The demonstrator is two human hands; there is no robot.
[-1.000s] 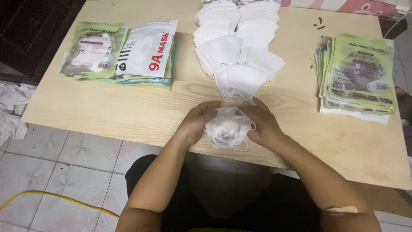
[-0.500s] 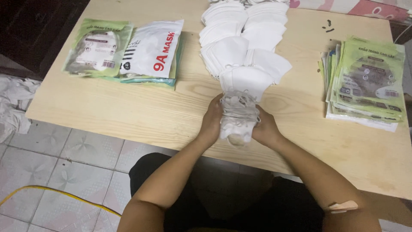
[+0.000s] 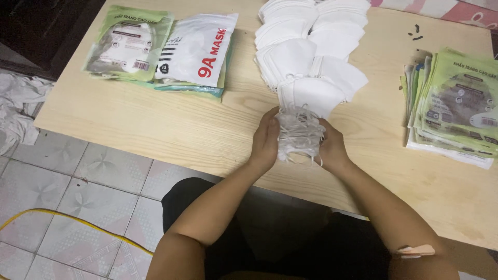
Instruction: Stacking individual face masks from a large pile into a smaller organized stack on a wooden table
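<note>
A wide wooden counter is seen from above, with a grey tiled floor on its near left side. A yellow cord is curved across the tiles, and crumpled white cloth is piled at the far left edge of the floor.

A long heap of white masks is spread down the middle of the counter, from the far edge toward the hands. At the right, a stack of green packets is laid flat. At the far left, a green packet is set beside a white packet, and the two are overlapped.

A small bundle of white masks is held upright near the front edge of the counter, touching the near end of the heap. It is squeezed between both hands. The left hand is pressed flat against its left side, fingers nearly straight. The right hand is curled around its right side. Thin ear loops are seen hanging from the bundle.

A small sticking plaster is stuck on the right arm.
</note>
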